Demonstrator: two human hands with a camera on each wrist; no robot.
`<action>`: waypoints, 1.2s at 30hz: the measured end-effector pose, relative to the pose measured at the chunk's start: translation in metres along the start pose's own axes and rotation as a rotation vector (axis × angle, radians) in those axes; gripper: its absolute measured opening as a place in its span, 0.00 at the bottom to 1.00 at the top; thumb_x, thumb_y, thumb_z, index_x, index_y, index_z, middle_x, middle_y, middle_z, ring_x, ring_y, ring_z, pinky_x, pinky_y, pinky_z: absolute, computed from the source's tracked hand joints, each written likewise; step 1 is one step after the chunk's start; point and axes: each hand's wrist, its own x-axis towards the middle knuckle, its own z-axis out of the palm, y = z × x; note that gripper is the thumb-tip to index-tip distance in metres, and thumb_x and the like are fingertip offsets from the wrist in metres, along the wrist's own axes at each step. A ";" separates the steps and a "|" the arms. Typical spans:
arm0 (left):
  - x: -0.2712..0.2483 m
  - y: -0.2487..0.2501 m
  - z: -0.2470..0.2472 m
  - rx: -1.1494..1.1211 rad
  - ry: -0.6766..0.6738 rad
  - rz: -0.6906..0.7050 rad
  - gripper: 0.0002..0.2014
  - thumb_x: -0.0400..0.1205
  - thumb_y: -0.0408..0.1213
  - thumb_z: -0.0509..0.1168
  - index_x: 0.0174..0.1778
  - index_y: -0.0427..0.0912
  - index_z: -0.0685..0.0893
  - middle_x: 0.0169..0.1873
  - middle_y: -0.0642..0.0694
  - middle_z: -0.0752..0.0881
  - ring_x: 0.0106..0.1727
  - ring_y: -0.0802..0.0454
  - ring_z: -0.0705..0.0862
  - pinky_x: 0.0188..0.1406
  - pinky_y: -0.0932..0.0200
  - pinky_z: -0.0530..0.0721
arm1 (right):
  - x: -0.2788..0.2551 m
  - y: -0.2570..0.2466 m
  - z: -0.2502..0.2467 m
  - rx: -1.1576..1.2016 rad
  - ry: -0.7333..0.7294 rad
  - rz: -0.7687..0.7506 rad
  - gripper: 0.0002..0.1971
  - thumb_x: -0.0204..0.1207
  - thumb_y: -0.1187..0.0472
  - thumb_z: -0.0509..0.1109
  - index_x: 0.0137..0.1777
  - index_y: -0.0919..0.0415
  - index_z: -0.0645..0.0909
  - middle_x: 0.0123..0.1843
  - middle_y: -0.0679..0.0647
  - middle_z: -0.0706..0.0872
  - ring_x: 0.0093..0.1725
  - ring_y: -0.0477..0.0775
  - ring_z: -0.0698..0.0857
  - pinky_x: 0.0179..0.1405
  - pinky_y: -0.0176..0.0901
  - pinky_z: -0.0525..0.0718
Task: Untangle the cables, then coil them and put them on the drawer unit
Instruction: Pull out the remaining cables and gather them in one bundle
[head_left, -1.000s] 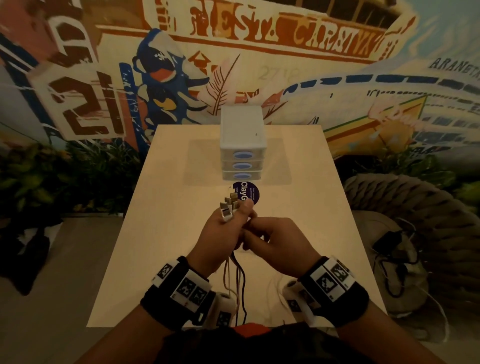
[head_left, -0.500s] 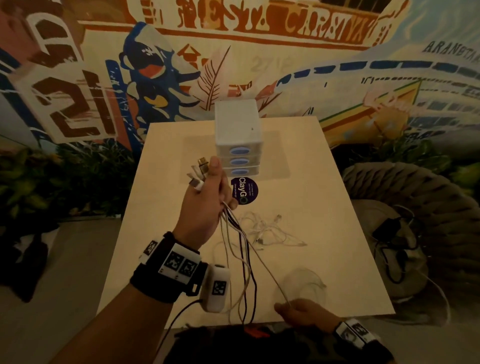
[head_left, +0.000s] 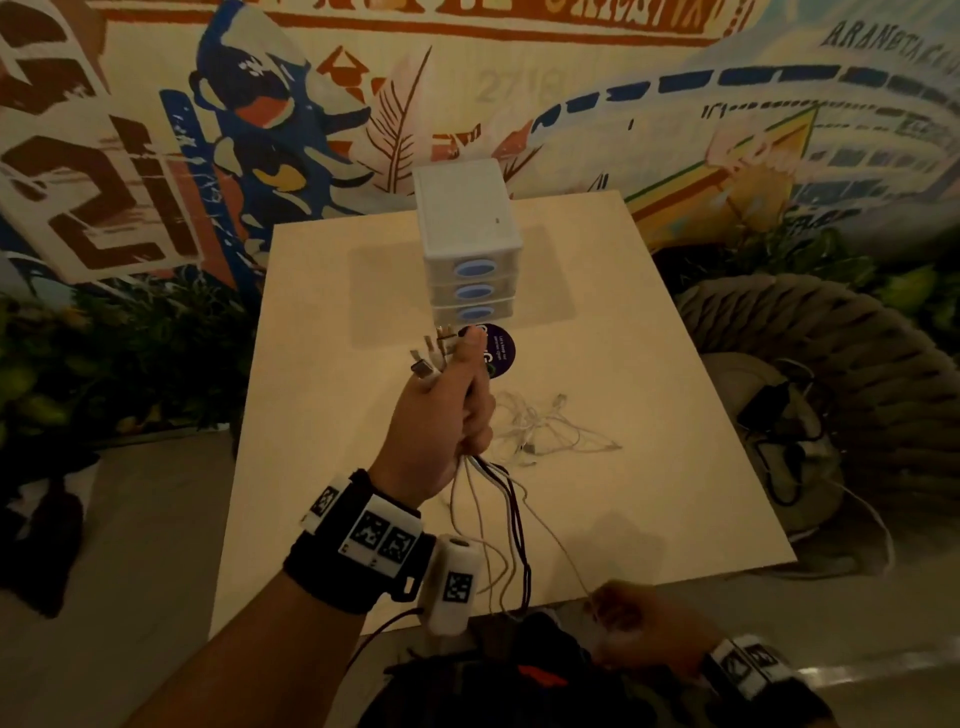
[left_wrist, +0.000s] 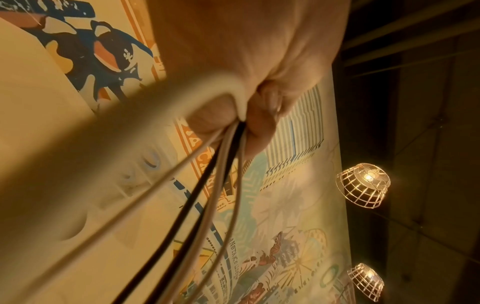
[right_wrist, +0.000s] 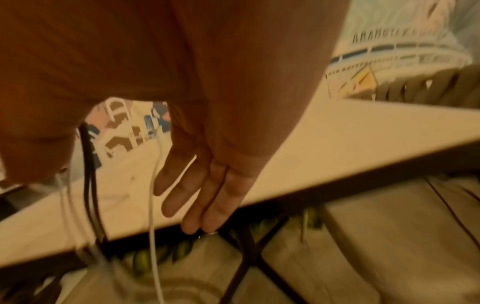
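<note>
My left hand (head_left: 451, 402) is raised over the table and grips a bundle of cables (head_left: 496, 512), white and dark. Their plug ends (head_left: 430, 356) stick up from the fist, just in front of the white three-drawer unit (head_left: 466, 221). In the left wrist view my fingers (left_wrist: 259, 117) are curled round the strands (left_wrist: 207, 185). My right hand (head_left: 626, 618) is blurred at the table's near edge. One thin white cable (head_left: 558, 548) runs straight from the left fist to it. In the right wrist view three fingers (right_wrist: 205, 193) point down beside that white cable (right_wrist: 152, 195); the pinch itself is hidden.
A loose tangle of white cables (head_left: 540, 431) lies mid-table, right of my left hand. A round purple sticker (head_left: 500, 349) sits before the drawers. Right of the pale table (head_left: 649, 364) is a woven rope seat (head_left: 841, 338) with dark cables on it. Plants (head_left: 104, 364) line the left.
A second ago both hands were together on the bundle. My right hand has drawn back to the near edge along one thin cable, while the left keeps the bundle raised.
</note>
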 end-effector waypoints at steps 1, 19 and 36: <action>-0.002 -0.002 0.000 0.036 -0.006 -0.003 0.23 0.85 0.50 0.65 0.31 0.48 0.62 0.25 0.45 0.55 0.22 0.52 0.52 0.21 0.62 0.55 | -0.012 -0.017 -0.002 -0.004 0.047 -0.041 0.34 0.57 0.29 0.83 0.64 0.36 0.80 0.58 0.39 0.88 0.58 0.35 0.87 0.65 0.39 0.85; -0.021 -0.018 0.028 0.585 -0.096 -0.077 0.10 0.86 0.27 0.60 0.59 0.27 0.82 0.45 0.27 0.85 0.35 0.47 0.82 0.36 0.51 0.80 | -0.030 -0.259 -0.100 -0.410 0.512 -0.858 0.18 0.89 0.49 0.59 0.74 0.48 0.80 0.72 0.45 0.82 0.71 0.43 0.79 0.70 0.50 0.80; 0.023 0.013 0.012 0.399 0.128 0.150 0.18 0.87 0.50 0.68 0.34 0.45 0.82 0.25 0.45 0.81 0.33 0.48 0.84 0.45 0.47 0.84 | 0.023 -0.213 -0.065 0.494 0.066 -0.571 0.19 0.87 0.47 0.61 0.54 0.65 0.81 0.44 0.53 0.87 0.46 0.58 0.87 0.55 0.56 0.89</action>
